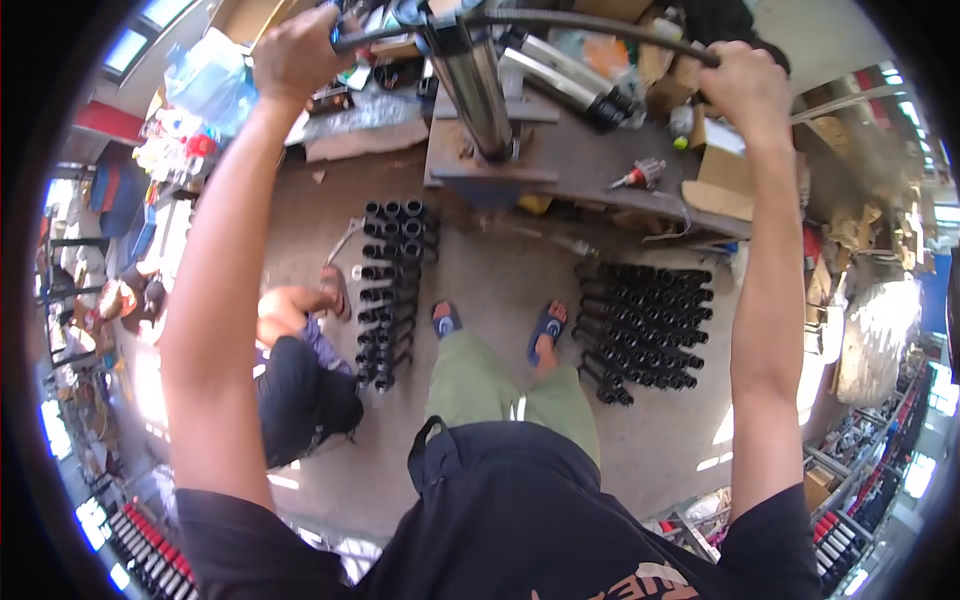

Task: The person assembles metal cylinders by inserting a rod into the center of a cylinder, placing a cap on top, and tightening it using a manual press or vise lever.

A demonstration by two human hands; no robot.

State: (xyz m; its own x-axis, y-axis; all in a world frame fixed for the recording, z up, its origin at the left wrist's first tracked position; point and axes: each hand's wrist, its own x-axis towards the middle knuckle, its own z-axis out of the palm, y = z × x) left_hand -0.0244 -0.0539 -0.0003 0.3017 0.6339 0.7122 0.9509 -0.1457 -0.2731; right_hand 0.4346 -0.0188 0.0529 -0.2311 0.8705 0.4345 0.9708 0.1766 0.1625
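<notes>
A long dark bar (590, 24) runs across the top of the view, shaped like a handlebar. My left hand (298, 57) is closed around its left end, and my right hand (745, 90) grips the right end. Both arms are stretched far forward. Between the hands, a dark clamp-like head (430, 18) joins the bar to a shiny metal tube (478, 105). The tube's lower end stands on a metal plate (443, 155) at the workbench edge. The top of the head is cut off by the frame.
Silver tubes (560, 75), a red tool (642, 173) and an opened cardboard box (718, 180) lie on the workbench (580, 165). Black tubular parts stand in rows on the floor, one group left (390, 280), another right (650, 325). Another person (305, 390) sits low at my left.
</notes>
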